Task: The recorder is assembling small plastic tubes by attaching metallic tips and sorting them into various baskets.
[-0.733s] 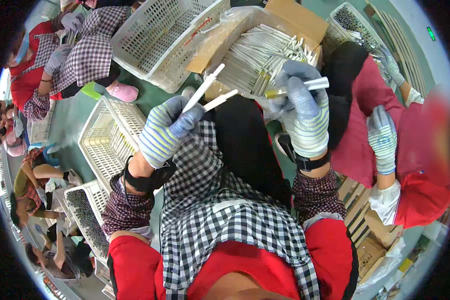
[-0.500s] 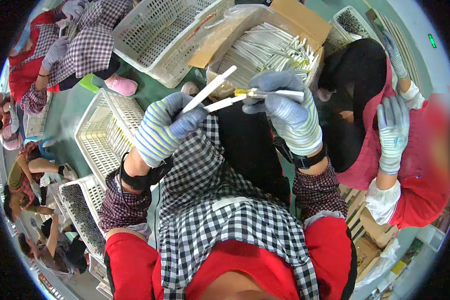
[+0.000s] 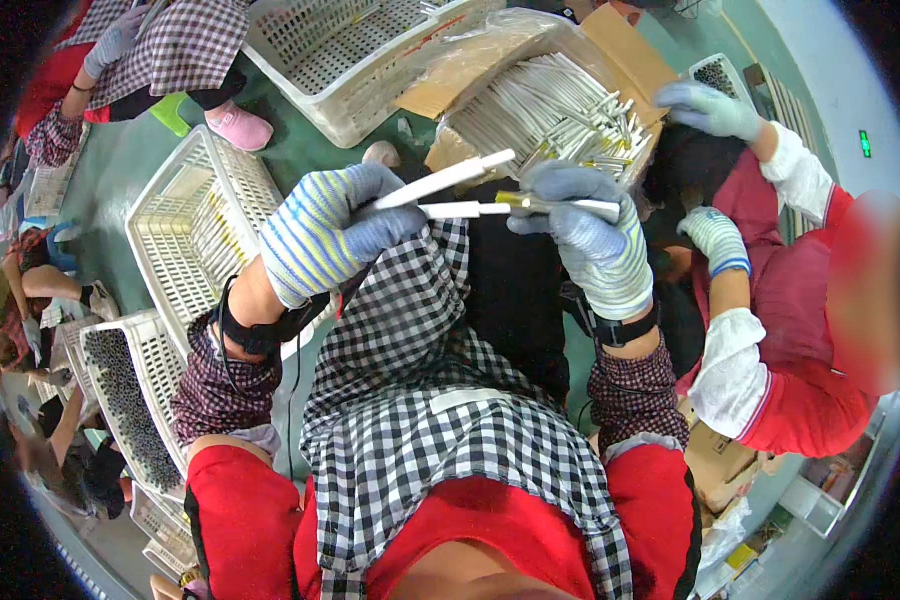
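head view. step in hand, as judged: joining two slim parts over the lap. left hand [image 3: 325, 235], in a striped knit glove, is closed round two white tubes [image 3: 448, 192]; the upper one angles up to the right, the lower one runs nearly level. right hand [image 3: 587, 235], in a grey-blue glove, pinches a thin white stick with a yellowish tip [image 3: 560, 205], that tip just touching or entering the end of the lower tube; cannot tell which.

next move, judged: needs the stick kept in line with the tube's bore and a straight push along its axis, with the left hand's grip steady so the tube does not swing.

look of the thing: tubes are plain white, slender, straight, matte; the stick is thinner, with a short brass-yellow section near the joint.

surroundings: cardboard box [image 3: 625, 60] lined with clear plastic, full of similar white sticks, lies beyond the hands on the green floor [image 3: 145, 160]. white slotted basket [image 3: 195, 225] just left of the left hand. a co-worker's gloved hand [image 3: 715, 235] at right, apart from the work.
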Demonstrator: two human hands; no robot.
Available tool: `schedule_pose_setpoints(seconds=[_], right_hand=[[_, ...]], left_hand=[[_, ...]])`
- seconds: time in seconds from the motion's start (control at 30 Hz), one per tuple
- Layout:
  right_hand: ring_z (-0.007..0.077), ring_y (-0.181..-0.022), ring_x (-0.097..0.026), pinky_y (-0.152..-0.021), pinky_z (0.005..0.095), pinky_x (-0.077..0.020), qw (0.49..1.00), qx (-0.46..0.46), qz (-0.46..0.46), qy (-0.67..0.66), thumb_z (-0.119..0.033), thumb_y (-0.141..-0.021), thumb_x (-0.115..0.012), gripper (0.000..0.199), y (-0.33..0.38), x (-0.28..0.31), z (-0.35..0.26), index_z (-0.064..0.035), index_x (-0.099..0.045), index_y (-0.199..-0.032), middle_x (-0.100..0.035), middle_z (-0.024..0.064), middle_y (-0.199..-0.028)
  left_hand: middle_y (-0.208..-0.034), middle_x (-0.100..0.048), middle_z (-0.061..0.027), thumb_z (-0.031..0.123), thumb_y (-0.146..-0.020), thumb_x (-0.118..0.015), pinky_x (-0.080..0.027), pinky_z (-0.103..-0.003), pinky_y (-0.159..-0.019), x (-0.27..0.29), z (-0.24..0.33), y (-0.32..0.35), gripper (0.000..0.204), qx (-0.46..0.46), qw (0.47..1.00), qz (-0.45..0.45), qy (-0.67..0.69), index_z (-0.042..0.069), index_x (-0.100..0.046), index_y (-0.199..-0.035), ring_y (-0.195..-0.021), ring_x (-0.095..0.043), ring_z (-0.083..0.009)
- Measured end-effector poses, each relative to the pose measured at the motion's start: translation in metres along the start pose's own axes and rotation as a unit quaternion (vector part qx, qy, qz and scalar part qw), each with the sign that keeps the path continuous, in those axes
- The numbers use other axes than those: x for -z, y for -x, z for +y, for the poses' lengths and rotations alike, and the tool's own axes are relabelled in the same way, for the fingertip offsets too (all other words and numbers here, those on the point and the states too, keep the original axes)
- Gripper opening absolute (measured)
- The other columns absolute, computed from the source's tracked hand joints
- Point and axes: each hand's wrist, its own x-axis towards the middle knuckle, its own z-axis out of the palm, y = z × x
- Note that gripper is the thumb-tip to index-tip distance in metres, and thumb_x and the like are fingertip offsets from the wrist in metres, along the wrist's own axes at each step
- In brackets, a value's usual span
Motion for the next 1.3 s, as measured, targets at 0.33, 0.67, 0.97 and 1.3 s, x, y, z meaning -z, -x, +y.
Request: schedule_pose_setpoints(seconds=[0.33, 0.67, 0.97, 1.3], right_hand=[[0.0199, -0.079, -0.064, -0.070, 0.0337, -0.0555, 0.999, -0.022, -0.043, 0.009, -0.010, -0.079, -0.067, 0.024, -0.002, -0.004, -0.002, 0.0006, -0.061, -0.099, -0.064, 0.0107, -0.089], [0.0197, -0.084, -0.064, -0.076, 0.0319, -0.0534, 0.996, -0.069, -0.061, 0.012, -0.009, -0.076, -0.070, 0.029, -0.002, 0.002, 0.004, -0.0008, -0.063, -0.103, -0.065, 0.0100, -0.094], [0.0253, -0.083, -0.062, -0.074, 0.0323, -0.0494, 0.769, 0.195, -0.200, 0.575, -0.018, -0.074, -0.073, 0.031, -0.003, 0.008, -0.015, -0.0072, -0.067, -0.102, -0.065, 0.0110, -0.091], [0.0259, -0.070, -0.062, -0.060, 0.0362, -0.0489, 0.647, 0.248, -0.198, 0.693, -0.025, -0.073, -0.069, 0.029, -0.007, 0.019, -0.021, -0.0112, -0.066, -0.098, -0.064, 0.0085, -0.082]], left_hand=[[-0.069, -0.059, 0.0004, 0.021, -0.084, -0.064, -0.042, -0.022, -0.058, 0.003, -0.014, 0.006, 0.020, -0.034, 0.999, 0.028, 0.012, 0.001, -0.061, -0.089, -0.063, -0.052, -0.0067], [-0.070, -0.062, -0.0032, 0.021, -0.082, -0.062, -0.044, -0.025, -0.062, 0.012, -0.015, 0.010, 0.022, 0.010, 0.999, -0.006, -0.041, 0.001, -0.063, -0.089, -0.065, -0.056, -0.0100], [-0.068, -0.057, 0.0002, 0.022, -0.083, -0.062, -0.040, -0.026, -0.058, 0.002, -0.023, 0.007, 0.023, 0.100, 0.993, -0.053, -0.033, 0.001, -0.063, -0.092, -0.064, -0.050, -0.0089], [-0.065, -0.055, 0.0003, 0.023, -0.082, -0.063, -0.039, -0.024, -0.057, -0.005, -0.001, 0.000, 0.023, 0.091, 0.992, -0.062, -0.055, 0.002, -0.063, -0.089, -0.062, -0.049, -0.0078]])
